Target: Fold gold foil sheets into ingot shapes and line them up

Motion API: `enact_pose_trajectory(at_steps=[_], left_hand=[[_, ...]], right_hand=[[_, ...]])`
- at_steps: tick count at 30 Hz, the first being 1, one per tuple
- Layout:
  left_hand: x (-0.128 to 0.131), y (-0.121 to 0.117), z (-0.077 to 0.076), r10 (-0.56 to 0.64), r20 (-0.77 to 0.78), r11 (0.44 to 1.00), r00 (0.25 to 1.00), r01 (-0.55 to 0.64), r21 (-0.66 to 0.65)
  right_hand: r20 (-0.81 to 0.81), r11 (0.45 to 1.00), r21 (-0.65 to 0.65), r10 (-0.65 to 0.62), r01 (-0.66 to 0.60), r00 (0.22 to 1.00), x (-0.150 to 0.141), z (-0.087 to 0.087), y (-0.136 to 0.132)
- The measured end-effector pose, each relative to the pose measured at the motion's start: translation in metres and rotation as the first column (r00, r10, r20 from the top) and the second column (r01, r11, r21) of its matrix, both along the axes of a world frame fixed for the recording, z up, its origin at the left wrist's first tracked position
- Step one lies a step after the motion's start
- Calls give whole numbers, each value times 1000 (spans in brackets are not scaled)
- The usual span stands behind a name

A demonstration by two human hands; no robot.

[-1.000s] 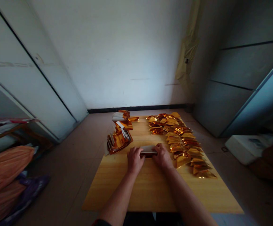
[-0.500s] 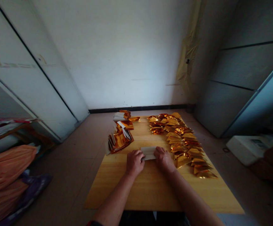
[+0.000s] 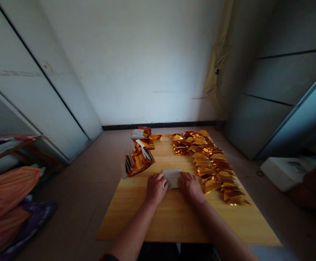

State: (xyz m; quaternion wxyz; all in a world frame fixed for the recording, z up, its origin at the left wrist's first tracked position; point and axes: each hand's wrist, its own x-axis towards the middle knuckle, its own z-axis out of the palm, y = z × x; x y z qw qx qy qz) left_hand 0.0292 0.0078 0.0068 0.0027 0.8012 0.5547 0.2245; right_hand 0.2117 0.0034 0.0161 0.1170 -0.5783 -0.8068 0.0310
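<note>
A pale grey sheet of paper [image 3: 173, 179] lies on the wooden board, with a fold line running across its upper part. My left hand [image 3: 156, 187] grips its left edge, fingers curled and thumb against the paper. On the opposite edge, my right hand [image 3: 191, 186] is closed with its fingertips pressing the sheet down. Both palms face the board, so the parts of the paper beneath the fingers are hidden. Just right of my right hand are folded gold foil papers [image 3: 212, 185] in overlapping rows. A stack of gold foil sheets [image 3: 140, 162] with pale backs sits beyond my left hand.
The wooden board [image 3: 171, 221] is a low tabletop in front of me. More foil sheets [image 3: 141, 133] lie at its far left corner. Cabinets [image 3: 40, 98] stand on the left, a white box [image 3: 279, 174] is on the floor at right, and orange cloth [image 3: 8, 192] hangs at left.
More of the pale sheet now shows between my hands, reaching nearer to me, and a fold shows near its far edge. Both hands stay on its sides, shifted only slightly.
</note>
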Motion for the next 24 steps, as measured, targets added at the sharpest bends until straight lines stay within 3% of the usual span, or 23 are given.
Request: enact_pose_trajectory(at_steps=[6,11,16,24], left_hand=[[6,7,-1,67,48,998,997,-67,-4],[1,16,-5,99,109,994,989,-92,-63],[-1,23,-9,93,133,991,987,-80,-102],[-3,27,-11,108,150,986,983,-87,-145]], right_hand=[[-23,997,4,-72,72,997,-8,3,8],[-84,990,-74,-127,121,988,-10,10,25],[-50,973,-205,-121,109,991,-12,19,44],[-34,971,-215,-118,108,992,-14,20,58]])
